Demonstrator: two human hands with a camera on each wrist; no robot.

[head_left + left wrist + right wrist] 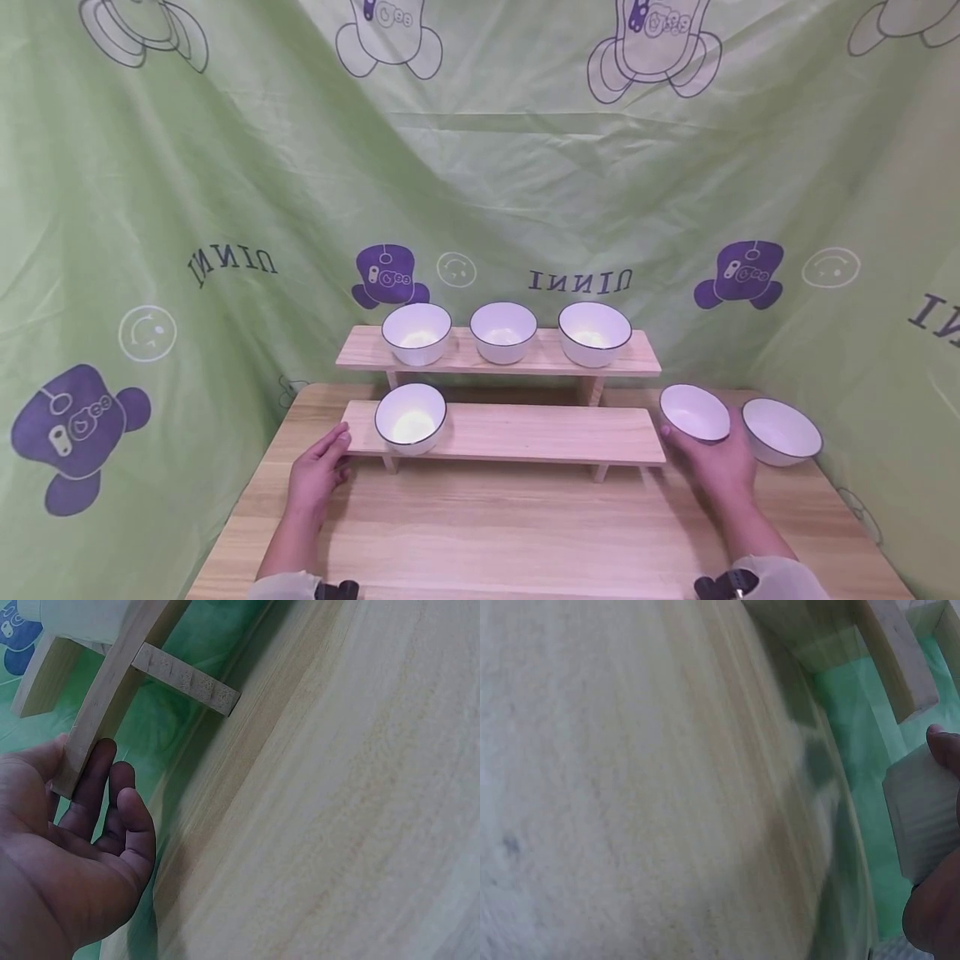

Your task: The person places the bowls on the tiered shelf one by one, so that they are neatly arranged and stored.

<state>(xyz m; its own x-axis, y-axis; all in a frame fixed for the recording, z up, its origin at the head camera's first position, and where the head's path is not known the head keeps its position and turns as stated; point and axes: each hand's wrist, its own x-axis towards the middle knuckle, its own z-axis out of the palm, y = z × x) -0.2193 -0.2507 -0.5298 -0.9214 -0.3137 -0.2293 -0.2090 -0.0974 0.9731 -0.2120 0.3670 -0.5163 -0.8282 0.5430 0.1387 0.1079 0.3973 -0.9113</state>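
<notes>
At the left end of the lower board of a two-tier wooden shelf [525, 433], my left hand [318, 475] pinches the board edge. The left wrist view shows the thumb on one face and a curled finger [94, 776] on the other. My right hand [722, 467] grips a white bowl with a dark rim [693, 412], just beyond the shelf's right end. Seen from the right wrist, the bowl's pale outer side [922, 810] is apart from the tabletop, and most of the hand lies outside the frame. Another white bowl [412, 417] sits on the lower board's left part.
Three similar bowls, among them the middle one [503, 333], line the upper board [360, 354]. To the right of my right hand, one more bowl [783, 433] stands on the wooden table [487, 533]. A green patterned cloth [480, 183] hangs close behind and at both sides.
</notes>
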